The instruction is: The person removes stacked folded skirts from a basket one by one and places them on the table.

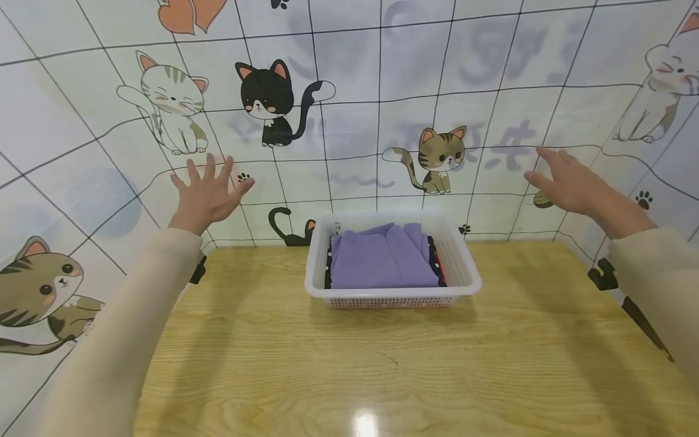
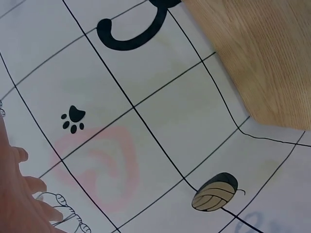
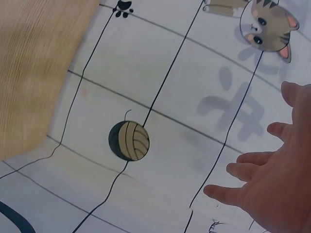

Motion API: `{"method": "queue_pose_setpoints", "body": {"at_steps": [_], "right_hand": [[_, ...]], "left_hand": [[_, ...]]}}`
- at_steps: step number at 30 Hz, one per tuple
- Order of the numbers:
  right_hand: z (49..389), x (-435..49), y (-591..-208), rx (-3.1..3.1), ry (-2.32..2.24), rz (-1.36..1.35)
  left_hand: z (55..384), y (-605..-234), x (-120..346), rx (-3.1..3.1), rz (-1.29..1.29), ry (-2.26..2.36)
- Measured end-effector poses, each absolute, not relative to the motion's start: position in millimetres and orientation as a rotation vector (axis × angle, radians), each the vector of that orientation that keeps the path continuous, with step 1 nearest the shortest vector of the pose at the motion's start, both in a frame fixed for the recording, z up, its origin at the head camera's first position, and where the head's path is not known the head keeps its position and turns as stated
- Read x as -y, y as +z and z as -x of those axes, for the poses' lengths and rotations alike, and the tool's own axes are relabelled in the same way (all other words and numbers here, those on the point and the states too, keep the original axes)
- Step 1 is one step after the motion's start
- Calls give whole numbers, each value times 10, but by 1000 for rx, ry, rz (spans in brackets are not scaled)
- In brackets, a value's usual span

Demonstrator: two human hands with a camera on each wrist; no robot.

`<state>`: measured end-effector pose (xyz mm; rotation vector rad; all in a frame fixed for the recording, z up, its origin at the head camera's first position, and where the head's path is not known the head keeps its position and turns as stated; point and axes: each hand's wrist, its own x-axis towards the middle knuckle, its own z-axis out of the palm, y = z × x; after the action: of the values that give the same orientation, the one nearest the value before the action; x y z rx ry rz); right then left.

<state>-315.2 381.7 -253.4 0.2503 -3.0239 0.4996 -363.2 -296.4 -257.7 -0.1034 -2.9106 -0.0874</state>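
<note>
A white plastic basket (image 1: pixel 393 292) stands at the back middle of the wooden table, close to the wall. Folded purple cloth (image 1: pixel 377 258) lies in it, on top of black fabric with white dots (image 1: pixel 435 261). My left hand (image 1: pixel 204 197) is raised to the left of the basket, fingers spread and holding nothing. On the other side my right hand (image 1: pixel 573 185) is held up with fingers extended, also holding nothing. Both hands are apart from the basket. In the wrist views, the left hand (image 2: pixel 22 194) and right hand (image 3: pixel 272 174) show at the frame edges.
Around the wooden table (image 1: pixel 382 358) stand walls of white grid-patterned sheet (image 1: pixel 349 133) printed with cartoon cats. A black clip-like piece (image 1: pixel 603 275) sits at the table's right edge, and another dark piece (image 1: pixel 199 270) at the left edge.
</note>
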Motion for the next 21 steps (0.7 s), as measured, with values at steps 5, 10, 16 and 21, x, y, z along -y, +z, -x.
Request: {"method": "queue_pose_setpoints", "body": {"at_steps": [5, 10, 16, 21], "right_hand": [[3054, -3684, -2581, 3025, 490, -274], [2945, -3580, -2655, 3004, 531, -284], [2856, -3486, -2803, 2988, 549, -327], [2742, -3435, -2935, 2977, 602, -317]], "left_hand": [[3532, -2658, 2898, 2897, 147, -104], [3437, -2764, 2798, 2887, 173, -136], [3317, -3016, 2787, 2856, 172, -242], [3226, -3236, 2697, 2869, 181, -343]]}}
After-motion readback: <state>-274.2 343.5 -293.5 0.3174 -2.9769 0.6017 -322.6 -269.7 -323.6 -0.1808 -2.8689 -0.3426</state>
